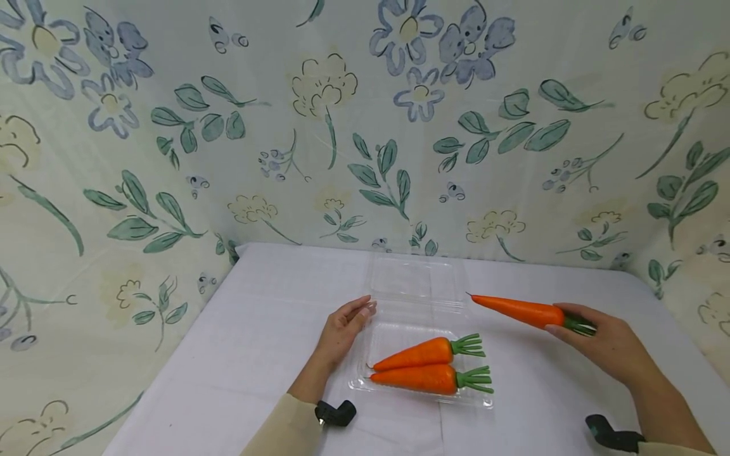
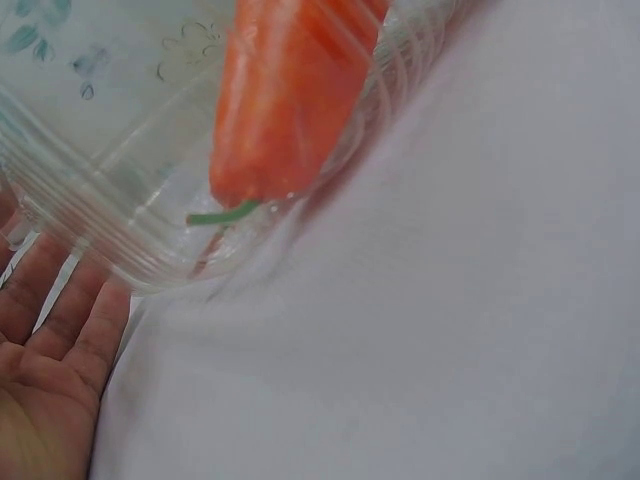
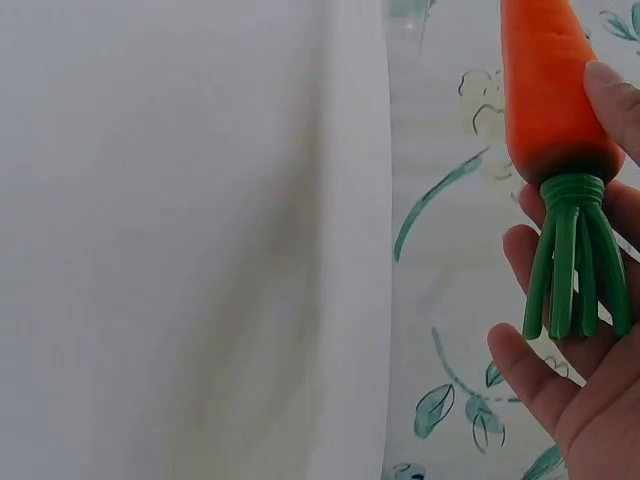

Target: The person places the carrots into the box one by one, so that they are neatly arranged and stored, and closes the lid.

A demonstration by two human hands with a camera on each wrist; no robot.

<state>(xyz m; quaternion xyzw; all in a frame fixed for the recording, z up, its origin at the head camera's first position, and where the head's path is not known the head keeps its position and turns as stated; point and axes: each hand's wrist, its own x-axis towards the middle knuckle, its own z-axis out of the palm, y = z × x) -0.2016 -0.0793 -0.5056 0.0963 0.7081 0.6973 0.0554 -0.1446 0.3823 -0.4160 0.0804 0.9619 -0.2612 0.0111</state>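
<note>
A clear plastic clamshell box [image 1: 359,382] lies unfolded on the white cloth, its lid [image 1: 413,282] laid back behind the base. Two orange carrots with green stalks, an upper carrot [image 1: 419,354] and a lower carrot [image 1: 419,379], rest side by side in the base, tips to the left. My left hand [image 1: 341,326] pinches the box's left edge near the fold, several fingers [image 2: 70,310] lying along the outside. To the right of the box, my right hand [image 1: 613,345] holds a third carrot [image 1: 521,310] by its thick end above the table, tip toward the lid.
A white cloth covers the table [image 1: 256,304]. Flower-patterned fabric [image 1: 319,190] hangs behind it and along both sides. Black wrist mounts, a left mount [image 1: 336,413] and a right mount [image 1: 613,434], sit by my sleeves.
</note>
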